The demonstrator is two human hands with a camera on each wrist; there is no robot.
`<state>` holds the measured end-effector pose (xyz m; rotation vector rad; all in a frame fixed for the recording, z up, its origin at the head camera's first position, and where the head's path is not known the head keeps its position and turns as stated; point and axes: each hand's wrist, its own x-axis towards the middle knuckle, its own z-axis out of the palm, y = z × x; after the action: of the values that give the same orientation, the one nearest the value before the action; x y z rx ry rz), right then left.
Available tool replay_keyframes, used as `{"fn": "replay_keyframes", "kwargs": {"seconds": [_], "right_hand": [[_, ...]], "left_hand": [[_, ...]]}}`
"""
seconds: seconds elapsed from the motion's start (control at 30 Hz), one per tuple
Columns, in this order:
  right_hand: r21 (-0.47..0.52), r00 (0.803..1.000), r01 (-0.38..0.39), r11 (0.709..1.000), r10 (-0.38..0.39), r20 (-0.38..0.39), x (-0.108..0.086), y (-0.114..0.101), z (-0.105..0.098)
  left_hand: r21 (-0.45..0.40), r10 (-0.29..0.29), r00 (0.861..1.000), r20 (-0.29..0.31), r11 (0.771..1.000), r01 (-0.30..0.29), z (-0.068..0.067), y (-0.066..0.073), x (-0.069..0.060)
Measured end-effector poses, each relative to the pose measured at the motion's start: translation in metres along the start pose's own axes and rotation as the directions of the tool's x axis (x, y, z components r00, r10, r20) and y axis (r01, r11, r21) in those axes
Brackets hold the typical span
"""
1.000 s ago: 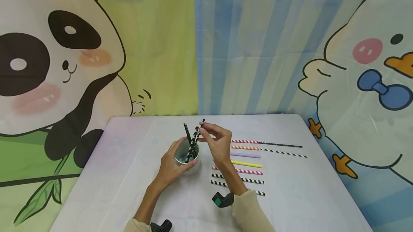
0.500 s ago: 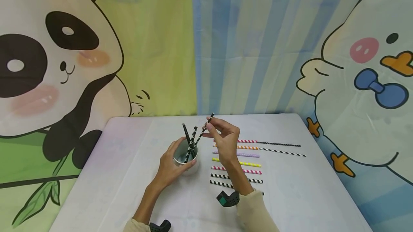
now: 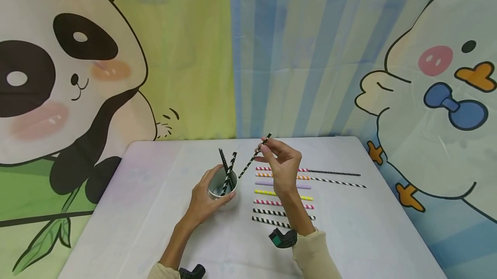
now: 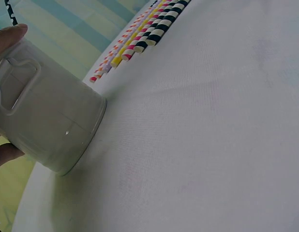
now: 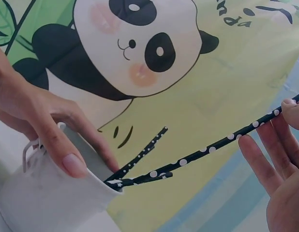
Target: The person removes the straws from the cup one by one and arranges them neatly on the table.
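My left hand [image 3: 206, 192] grips a white cup with a handle [image 4: 52, 106], thumb and fingers around its side. Black straws with white patterns [image 3: 229, 171] lean inside the cup, crossing each other. Up and to the right, my right hand [image 3: 285, 162] pinches a black straw with white dots [image 5: 202, 152] near its upper end, between thumb and fingers. This straw slants down toward the cup, and its lower end is close to the rim in the head view. The right forearm hides parts of the straws lying beneath it.
A row of paper straws lies on the white table right of the cup: red-striped [image 3: 264, 168], orange [image 3: 264, 175], purple [image 3: 264, 183], yellow [image 3: 264, 192], pink [image 3: 268, 202] and black-and-white ones [image 3: 268, 221]. Thin black patterned straws [image 3: 338, 182] extend the two farthest. Printed curtains [image 3: 295, 54] hang behind.
My right hand has moved right and slightly up, drawing the dotted black straw away from the others in the cup. The left hand still holds the cup in about the same place.
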<state>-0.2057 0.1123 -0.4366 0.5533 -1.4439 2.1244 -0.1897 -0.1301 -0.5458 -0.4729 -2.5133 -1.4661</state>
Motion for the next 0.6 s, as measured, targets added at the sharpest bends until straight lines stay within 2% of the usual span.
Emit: {"fn": "replay_keyframes", "kwargs": {"seconds": [0.6], "right_hand": [[-0.061, 0.998, 0.054, 0.997, -0.056, -0.030, 0.002, -0.013, -0.036]], "left_hand": [[0.017, 0.007, 1.000, -0.009, 1.000, -0.007, 0.001, -0.001, 0.001]]}}
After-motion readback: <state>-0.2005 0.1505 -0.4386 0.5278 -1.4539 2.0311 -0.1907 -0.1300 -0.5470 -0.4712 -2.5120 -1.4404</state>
